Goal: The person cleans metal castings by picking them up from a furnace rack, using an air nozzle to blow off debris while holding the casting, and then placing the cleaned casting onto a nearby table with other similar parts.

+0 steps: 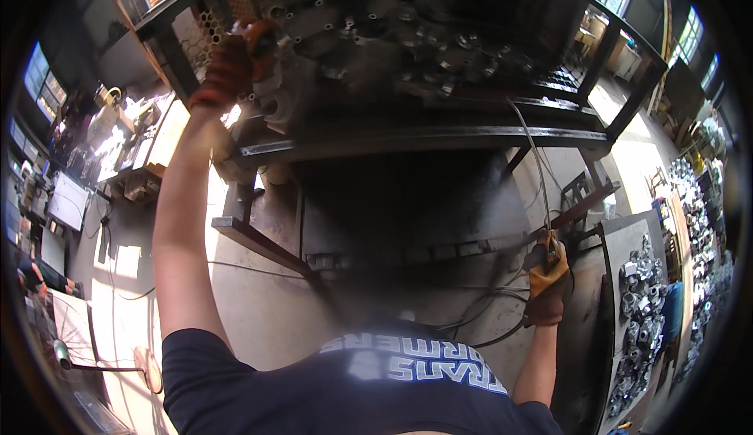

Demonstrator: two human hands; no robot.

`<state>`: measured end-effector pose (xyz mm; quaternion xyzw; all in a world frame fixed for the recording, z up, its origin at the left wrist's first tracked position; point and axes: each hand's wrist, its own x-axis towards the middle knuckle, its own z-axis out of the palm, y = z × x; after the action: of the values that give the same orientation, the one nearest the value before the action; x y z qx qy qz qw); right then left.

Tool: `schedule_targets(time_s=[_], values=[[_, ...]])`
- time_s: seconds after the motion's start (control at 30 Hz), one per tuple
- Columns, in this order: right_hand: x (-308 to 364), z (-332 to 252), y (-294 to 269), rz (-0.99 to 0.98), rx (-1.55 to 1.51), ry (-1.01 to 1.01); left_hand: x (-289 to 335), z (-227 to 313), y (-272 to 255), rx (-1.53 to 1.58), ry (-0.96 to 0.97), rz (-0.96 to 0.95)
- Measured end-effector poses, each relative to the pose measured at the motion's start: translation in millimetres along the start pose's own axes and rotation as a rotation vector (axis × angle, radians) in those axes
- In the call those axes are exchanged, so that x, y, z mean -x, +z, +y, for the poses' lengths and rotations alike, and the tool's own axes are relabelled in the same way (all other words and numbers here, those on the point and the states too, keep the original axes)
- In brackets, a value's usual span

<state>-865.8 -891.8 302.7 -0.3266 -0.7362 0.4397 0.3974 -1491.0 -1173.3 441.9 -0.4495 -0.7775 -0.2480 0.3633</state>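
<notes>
My left hand [235, 60], in a dark red and orange work glove, reaches out to the left end of a dark metal work frame. Its fingers curl inward beside a heap of grey metal castings [369, 35]; what lies in them is too dark to make out. Lower on the right, my right hand [546, 282], in a yellow and brown glove, is closed round the handle of a long thin wand [540, 172]. The wand runs up from that hand to the front edge of the frame, its tip close to the castings.
The frame's front rail [423, 138] crosses before me, with posts at both sides. Dark hoses [478, 309] lie on the floor near my right hand. More metal castings [639, 302] cover a surface at the right. A cluttered bench [137, 149] stands at the left.
</notes>
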Motion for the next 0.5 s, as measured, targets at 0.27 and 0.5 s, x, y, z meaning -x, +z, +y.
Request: schedule_targets(time_s=[0.27,0.5], values=[[14,39,-74,-0.032,0.080,0.013,-142,145,-5,0.081,0.368,-0.048],[29,74,-107,-0.009,-0.025,0.136,-230,326,4,0.549,-0.029,-0.343]])
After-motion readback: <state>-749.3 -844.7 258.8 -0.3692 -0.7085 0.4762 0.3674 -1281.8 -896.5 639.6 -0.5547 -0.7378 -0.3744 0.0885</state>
